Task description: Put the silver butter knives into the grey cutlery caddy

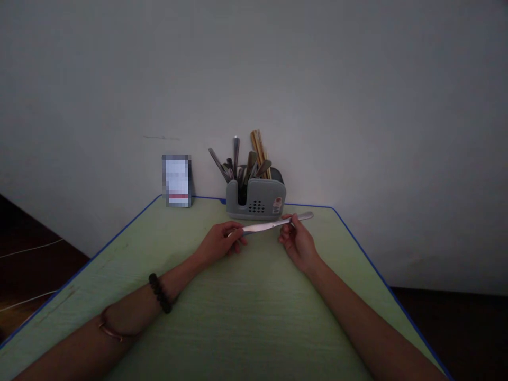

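A silver table knife is held crosswise between both hands, just in front of a grey cutlery holder. My left hand pinches the blade end between thumb and fingers. At the other end, my right hand grips the handle, which points to the right and slightly up. Several metal utensils stand in the holder's left part. Wooden chopsticks rise from its right rear part.
A phone-like device with a lit, blurred screen leans against the grey wall, left of the holder. The green table has a blue edge. White cables run over the dark floor at left.
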{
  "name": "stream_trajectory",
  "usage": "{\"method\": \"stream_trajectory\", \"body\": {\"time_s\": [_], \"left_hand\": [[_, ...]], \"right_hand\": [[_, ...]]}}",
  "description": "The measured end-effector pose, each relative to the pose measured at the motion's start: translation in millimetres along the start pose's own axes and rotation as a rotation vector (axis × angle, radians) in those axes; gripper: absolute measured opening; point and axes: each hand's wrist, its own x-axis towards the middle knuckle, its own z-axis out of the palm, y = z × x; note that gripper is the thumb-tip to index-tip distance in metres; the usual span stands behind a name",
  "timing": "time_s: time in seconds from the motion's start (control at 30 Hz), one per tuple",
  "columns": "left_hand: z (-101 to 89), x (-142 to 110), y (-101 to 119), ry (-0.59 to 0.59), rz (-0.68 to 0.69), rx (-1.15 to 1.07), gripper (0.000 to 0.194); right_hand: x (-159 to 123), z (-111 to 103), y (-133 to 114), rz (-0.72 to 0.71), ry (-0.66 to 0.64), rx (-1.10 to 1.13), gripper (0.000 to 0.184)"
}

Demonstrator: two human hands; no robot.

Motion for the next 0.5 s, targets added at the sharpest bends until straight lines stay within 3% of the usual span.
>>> {"method": "stream_trajectory", "body": {"time_s": [0.23, 0.5], "left_hand": [[-2.7, -3, 5, 0.032, 0.032, 0.139, 0.049], [-2.9, -3, 11, 0.055, 0.071, 0.245, 0.040]], "right_hand": [[-3, 2, -4, 0.050, -0.056, 0.025, 0.033], [-4, 1, -1, 0.043, -0.086, -0.058, 0.034]]}}
